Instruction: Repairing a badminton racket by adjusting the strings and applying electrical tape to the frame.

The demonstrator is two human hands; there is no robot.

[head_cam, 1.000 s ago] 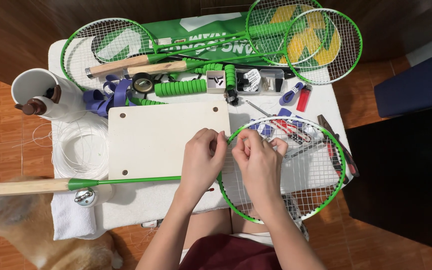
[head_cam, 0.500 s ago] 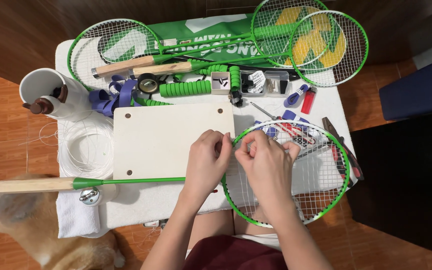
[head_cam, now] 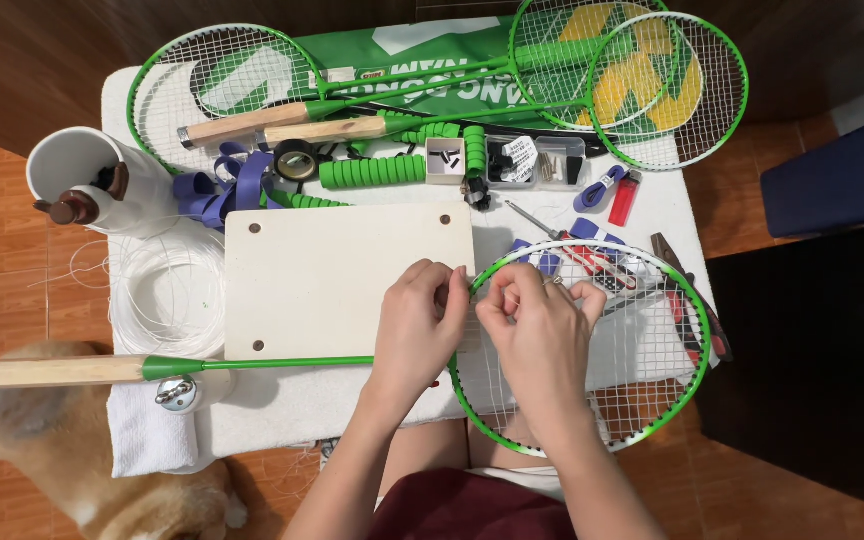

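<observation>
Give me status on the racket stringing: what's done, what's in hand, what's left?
Done: the racket head shows a string grid over most of its area. In hand: left hand and right hand pinch string at the frame's upper-left rim. Left: probably finishing that edge; loose string coil is on the table, and tie-offs can't be judged.

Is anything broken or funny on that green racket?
Yes: the green racket under the left hand and right hand is only part strung. Its right side has no cross strings, so the tools beneath show through.
</observation>
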